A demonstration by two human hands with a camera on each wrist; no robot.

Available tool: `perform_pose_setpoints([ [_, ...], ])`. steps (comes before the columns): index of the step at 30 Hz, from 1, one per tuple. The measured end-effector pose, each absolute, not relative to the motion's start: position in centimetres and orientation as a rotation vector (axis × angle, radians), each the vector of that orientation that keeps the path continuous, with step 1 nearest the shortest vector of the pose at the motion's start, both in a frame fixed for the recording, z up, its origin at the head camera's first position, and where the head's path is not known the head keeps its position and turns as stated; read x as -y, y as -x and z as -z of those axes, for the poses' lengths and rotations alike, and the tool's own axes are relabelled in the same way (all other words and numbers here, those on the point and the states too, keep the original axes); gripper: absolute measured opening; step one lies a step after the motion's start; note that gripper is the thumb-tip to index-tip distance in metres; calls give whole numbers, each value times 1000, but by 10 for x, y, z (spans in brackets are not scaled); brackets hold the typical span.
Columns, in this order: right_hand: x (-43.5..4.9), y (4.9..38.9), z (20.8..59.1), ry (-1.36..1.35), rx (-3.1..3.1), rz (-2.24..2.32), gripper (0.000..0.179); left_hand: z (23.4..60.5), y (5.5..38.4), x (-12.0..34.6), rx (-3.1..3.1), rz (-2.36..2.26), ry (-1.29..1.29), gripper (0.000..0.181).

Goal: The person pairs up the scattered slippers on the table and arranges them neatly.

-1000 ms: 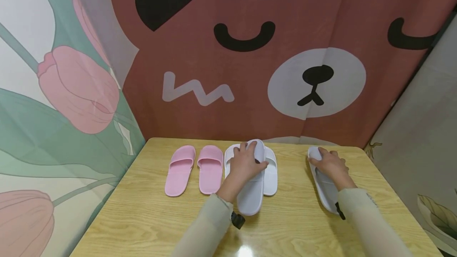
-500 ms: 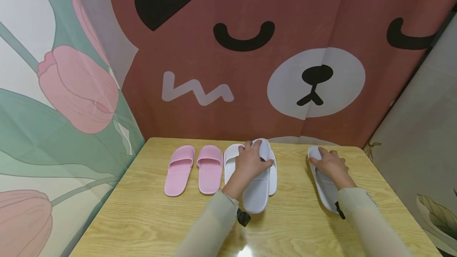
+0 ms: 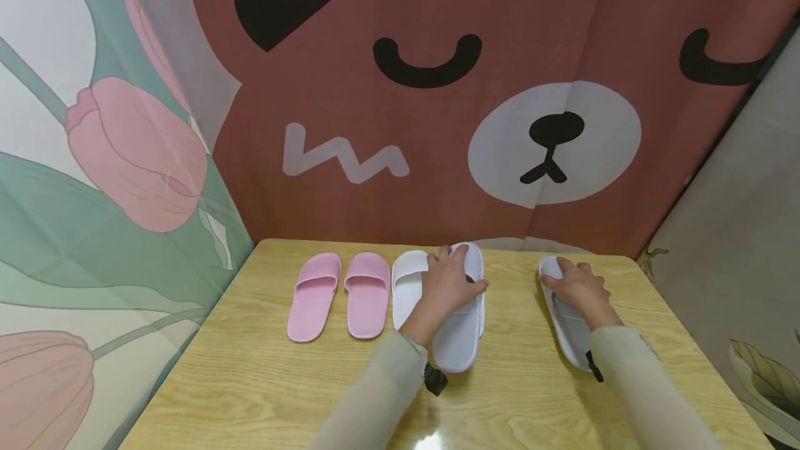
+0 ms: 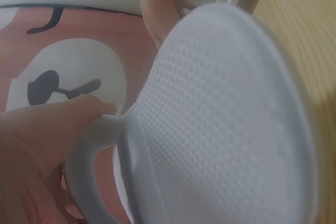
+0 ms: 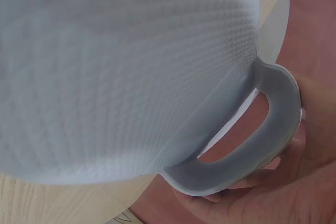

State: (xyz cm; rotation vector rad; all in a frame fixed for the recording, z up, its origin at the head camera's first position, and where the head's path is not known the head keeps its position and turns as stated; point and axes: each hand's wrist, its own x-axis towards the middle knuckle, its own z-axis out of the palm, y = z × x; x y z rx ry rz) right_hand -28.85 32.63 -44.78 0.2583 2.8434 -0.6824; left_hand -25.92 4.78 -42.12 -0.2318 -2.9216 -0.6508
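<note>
My left hand point(image 3: 445, 292) grips a pale grey slipper point(image 3: 457, 344) by its strap and front part, above a pair of white slippers. The left white slipper point(image 3: 409, 285) shows beside that hand; the right one is almost wholly covered. In the left wrist view, the grey slipper's textured footbed point(image 4: 210, 119) fills the middle, with the thumb against the strap. On the right, my right hand point(image 3: 581, 292) holds the matching grey slipper point(image 3: 569, 333) around its strap, its sole edge tilted. The right wrist view shows this slipper's strap point(image 5: 247, 145) with fingers behind it.
Two pink slippers point(image 3: 314, 305) stand side by side at the left of the wooden table point(image 3: 262, 380). A curtain with a bear print point(image 3: 375, 214) hangs along the back edge, and printed cloths flank both sides.
My left hand has carried its grey slipper a little to the right, uncovering more of the left white slipper and hiding the right one. The right hand stays in place.
</note>
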Motion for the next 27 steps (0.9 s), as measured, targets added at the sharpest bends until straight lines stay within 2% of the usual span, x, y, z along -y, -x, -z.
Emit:
perform_pose_setpoints([
  [27,-329,291,449,-262,-2827,656,93,427,263,-70,2912,587,261,80],
])
